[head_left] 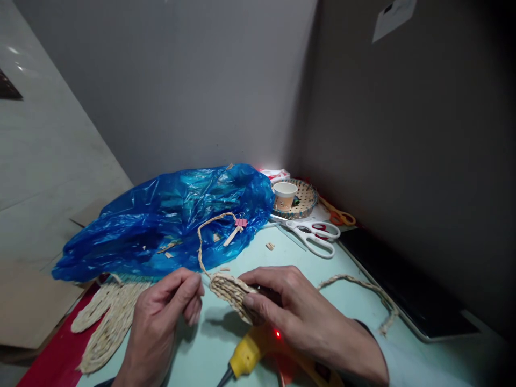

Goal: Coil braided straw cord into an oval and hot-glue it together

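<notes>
My right hand point(290, 309) grips a small coiled piece of woven straw braid point(230, 290) just above the pale green table point(355, 301). My left hand point(165, 314) pinches the loose braid strand point(200, 252) where it leaves the coil. That strand loops up over the blue plastic bag point(161, 220) to a pink binder clip point(241, 222). Another braid tail point(363, 285) trails right across the table behind my right wrist. A yellow glue gun point(248, 355) with a red light lies under my right hand.
A larger flat woven straw piece point(108, 320) lies at the left on a red mat point(56, 355). White-and-red scissors point(316, 234), orange scissors point(341, 216) and a round woven tray point(306, 200) holding a paper cup point(285, 194) sit by the grey corner walls. A dark flat device point(407, 290) lies right.
</notes>
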Tool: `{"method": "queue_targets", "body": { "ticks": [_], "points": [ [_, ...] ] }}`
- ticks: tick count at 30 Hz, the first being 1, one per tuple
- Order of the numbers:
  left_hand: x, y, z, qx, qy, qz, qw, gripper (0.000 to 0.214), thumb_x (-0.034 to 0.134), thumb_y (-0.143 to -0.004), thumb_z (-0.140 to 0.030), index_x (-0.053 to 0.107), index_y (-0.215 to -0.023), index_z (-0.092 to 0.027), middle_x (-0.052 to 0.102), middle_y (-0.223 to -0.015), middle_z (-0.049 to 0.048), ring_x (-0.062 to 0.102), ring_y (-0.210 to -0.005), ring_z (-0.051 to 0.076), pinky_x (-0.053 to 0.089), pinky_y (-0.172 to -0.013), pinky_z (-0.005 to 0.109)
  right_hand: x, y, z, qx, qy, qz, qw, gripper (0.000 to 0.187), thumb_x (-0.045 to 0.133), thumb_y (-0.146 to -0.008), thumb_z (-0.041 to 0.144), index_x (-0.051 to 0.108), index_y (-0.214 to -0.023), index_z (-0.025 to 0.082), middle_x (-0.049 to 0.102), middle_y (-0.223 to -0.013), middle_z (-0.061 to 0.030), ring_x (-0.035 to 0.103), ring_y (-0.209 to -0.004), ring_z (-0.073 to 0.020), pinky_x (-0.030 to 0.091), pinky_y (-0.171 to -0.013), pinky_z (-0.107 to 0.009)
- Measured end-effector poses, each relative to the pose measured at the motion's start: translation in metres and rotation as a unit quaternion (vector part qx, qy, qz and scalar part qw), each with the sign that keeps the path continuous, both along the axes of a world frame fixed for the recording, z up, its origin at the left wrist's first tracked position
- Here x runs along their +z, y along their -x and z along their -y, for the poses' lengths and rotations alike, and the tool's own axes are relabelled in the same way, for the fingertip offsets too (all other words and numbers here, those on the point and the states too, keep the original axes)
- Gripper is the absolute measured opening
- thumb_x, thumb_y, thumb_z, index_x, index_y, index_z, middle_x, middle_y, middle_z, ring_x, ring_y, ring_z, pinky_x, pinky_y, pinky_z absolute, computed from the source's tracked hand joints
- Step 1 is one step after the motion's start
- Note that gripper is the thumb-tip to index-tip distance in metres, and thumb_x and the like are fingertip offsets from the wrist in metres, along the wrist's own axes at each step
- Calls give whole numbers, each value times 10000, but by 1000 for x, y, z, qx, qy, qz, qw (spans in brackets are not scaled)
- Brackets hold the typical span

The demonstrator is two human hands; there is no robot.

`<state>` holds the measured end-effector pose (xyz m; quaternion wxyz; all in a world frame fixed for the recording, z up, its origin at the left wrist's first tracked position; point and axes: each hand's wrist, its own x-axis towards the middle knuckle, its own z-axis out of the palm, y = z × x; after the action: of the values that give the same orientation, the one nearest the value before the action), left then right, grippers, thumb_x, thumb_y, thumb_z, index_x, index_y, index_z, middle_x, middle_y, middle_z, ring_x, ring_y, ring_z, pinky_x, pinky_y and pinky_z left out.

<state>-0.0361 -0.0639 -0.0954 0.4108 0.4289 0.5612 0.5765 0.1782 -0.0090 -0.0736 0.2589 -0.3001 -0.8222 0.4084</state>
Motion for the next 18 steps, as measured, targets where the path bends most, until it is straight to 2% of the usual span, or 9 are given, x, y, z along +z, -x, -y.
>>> {"method": "queue_targets", "body": {
  "ticks": [3, 5, 9, 12, 16, 18],
  "points": [
    [6, 0, 0, 1, -19, -44, 999, 212, 715, -838, -431, 720, -773, -230, 639, -646, -10, 583, -666, 148, 453, -618, 204, 2, -1, 1, 13, 5, 5, 1000, 235, 533, -974, 204, 738, -1085, 173, 743, -920, -30, 626, -789, -166, 446, -709, -255],
    [8, -2, 1, 5, -25, -67, 997, 158, 721, -834, -408, 733, -832, -250, 678, -721, -14, 608, -703, 144, 456, -620, 189, 4, -2, 1, 18, 9, 5, 1000, 231, 537, -972, 198, 732, -1093, 172, 740, -921, -24, 621, -778, -157, 441, -702, -247],
    [9, -4, 4, 10, -33, -73, 997, 94, 728, -832, -370, 699, -822, -281, 706, -845, -37, 650, -767, 140, 500, -678, 183, 6, -1, 1, 27, 9, -9, 1000, 202, 543, -962, 166, 734, -1025, 175, 721, -862, 3, 600, -737, -136, 430, -685, -232],
    [10, -3, 5, 24, -28, -78, 996, 80, 764, -796, -341, 708, -788, -284, 730, -872, -42, 673, -797, 145, 528, -714, 183, 6, 0, 1, 35, 11, -25, 999, 221, 538, -957, 138, 741, -1033, 186, 707, -830, 14, 590, -715, -131, 427, -677, -228],
    [12, -4, 2, 56, -14, -119, 991, 124, 796, -760, -365, 788, -830, -263, 781, -878, 1, 684, -816, 146, 521, -721, 145, 7, -1, 2, 37, 17, -35, 999, 285, 543, -942, 95, 745, -1110, 204, 736, -888, 6, 628, -762, -140, 442, -720, -232],
    [13, -6, 2, 49, -2, -73, 996, 170, 768, -788, -406, 792, -842, -246, 786, -880, 17, 692, -809, 158, 533, -712, 163, 6, -1, 2, 38, 13, -36, 999, 295, 548, -939, 90, 743, -1132, 200, 754, -951, -12, 651, -819, -152, 449, -762, -238]
  ]
}}
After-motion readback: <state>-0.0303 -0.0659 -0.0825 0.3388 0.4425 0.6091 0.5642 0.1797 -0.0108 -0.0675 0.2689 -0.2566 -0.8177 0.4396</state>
